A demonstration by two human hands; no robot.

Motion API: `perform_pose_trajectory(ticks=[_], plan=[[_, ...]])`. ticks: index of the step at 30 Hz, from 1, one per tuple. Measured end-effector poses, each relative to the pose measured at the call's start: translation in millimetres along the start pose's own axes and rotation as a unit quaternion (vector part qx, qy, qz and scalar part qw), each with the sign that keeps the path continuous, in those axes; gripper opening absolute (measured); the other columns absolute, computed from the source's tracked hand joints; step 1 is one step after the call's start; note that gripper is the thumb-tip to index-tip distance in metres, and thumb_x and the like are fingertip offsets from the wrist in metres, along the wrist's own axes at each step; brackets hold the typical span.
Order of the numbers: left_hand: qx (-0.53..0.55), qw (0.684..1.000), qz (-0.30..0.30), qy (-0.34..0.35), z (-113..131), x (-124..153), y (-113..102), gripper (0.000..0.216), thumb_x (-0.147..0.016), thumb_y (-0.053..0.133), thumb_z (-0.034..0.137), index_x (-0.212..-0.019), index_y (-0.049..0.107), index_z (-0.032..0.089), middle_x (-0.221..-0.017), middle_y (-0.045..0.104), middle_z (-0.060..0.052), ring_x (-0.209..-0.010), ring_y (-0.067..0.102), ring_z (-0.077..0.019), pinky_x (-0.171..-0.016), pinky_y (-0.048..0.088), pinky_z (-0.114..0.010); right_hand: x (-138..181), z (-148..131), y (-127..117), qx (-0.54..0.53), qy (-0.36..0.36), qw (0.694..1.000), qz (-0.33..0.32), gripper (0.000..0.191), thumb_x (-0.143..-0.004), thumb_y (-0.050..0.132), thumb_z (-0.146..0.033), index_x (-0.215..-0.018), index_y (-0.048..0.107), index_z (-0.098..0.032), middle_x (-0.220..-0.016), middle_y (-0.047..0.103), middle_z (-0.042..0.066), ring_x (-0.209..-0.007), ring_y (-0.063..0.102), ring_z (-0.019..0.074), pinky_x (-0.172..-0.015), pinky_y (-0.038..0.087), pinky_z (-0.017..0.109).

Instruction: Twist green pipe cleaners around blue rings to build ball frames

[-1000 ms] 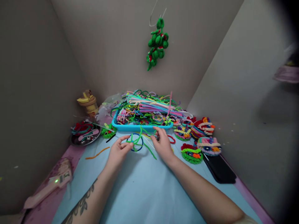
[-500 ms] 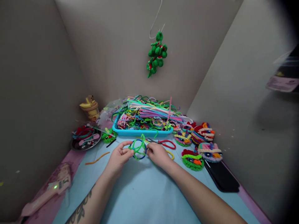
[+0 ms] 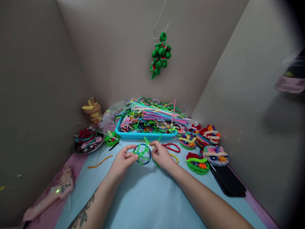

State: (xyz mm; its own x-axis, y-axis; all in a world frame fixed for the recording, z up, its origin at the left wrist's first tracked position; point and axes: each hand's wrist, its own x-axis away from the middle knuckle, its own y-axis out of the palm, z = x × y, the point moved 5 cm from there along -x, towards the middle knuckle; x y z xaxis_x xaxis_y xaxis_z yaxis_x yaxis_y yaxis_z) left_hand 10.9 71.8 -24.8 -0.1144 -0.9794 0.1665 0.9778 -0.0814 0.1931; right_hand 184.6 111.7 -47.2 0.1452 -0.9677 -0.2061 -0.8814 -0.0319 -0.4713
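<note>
My left hand (image 3: 122,160) pinches the left side of a small blue ring (image 3: 142,153) wound with green pipe cleaner (image 3: 144,152). My right hand (image 3: 161,155) pinches its right side. The ring hangs just above the light blue mat (image 3: 147,197), between my two hands. Green strands stick up and trail from it. Behind it stands a turquoise tray (image 3: 143,135) heaped with coloured pipe cleaners.
Red-handled scissors (image 3: 170,146) and a yellow loop lie by my right hand. Finished fuzzy faces (image 3: 206,146) cluster at the right beside a black tablet (image 3: 227,181). A metal dish (image 3: 87,141), an orange pipe cleaner (image 3: 99,161) and a pink glue gun (image 3: 49,197) lie left. A green ornament (image 3: 160,54) hangs on the wall.
My right hand came away from the tray's front edge to the ring. Both hands now hold the ring closer together, and it has lifted slightly.
</note>
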Motion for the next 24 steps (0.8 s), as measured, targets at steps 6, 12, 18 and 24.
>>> perform_pose_trajectory(ticks=[6,12,18,24], plan=[[-0.005,0.999,-0.041,0.006,0.3,2.6,4.0,0.051,-0.063,0.074,0.032,-0.105,0.052,0.016,-0.051,0.047,0.008,-0.043,0.031,-0.0044,-0.045,0.017,-0.019,0.3,-1.1,-0.7,0.005,0.0,1.0,0.005,0.003,-0.072,0.051,-0.02,-0.07,0.048,-0.021,-0.054,0.047,-0.006,-0.05,0.045,0.0115,-0.049,0.032,0.022],[-0.004,0.999,-0.046,0.004,-0.8,1.8,3.0,0.053,-0.063,0.073,0.034,-0.107,0.051,0.015,-0.05,0.043,0.009,-0.043,0.028,-0.0044,-0.045,0.016,-0.019,-1.2,-5.1,-12.7,0.022,0.007,0.998,0.06,0.019,-0.075,0.056,-0.029,-0.092,0.054,-0.02,-0.054,0.047,-0.006,-0.05,0.046,0.0128,-0.049,0.032,0.023],[0.004,0.999,-0.047,0.005,-0.5,1.2,2.6,0.052,-0.064,0.073,0.032,-0.108,0.051,0.015,-0.05,0.046,0.008,-0.042,0.029,-0.0038,-0.043,0.016,-0.019,-0.7,-9.0,-4.4,0.135,-0.065,0.989,-0.008,0.011,-0.073,0.051,-0.016,-0.064,0.058,-0.019,-0.066,0.056,0.001,-0.064,0.05,0.0151,-0.059,0.034,0.026],[-0.016,0.999,0.045,0.008,-1.7,-3.2,-4.9,0.057,-0.06,0.075,0.034,-0.108,0.05,0.016,-0.054,0.054,0.008,-0.039,0.032,-0.0029,-0.041,0.019,-0.018,-2.0,-15.0,-17.2,-0.072,0.031,0.997,0.013,0.015,-0.075,0.053,-0.03,-0.065,0.05,-0.019,-0.056,0.052,-0.003,-0.054,0.048,0.0128,-0.051,0.036,0.024]])
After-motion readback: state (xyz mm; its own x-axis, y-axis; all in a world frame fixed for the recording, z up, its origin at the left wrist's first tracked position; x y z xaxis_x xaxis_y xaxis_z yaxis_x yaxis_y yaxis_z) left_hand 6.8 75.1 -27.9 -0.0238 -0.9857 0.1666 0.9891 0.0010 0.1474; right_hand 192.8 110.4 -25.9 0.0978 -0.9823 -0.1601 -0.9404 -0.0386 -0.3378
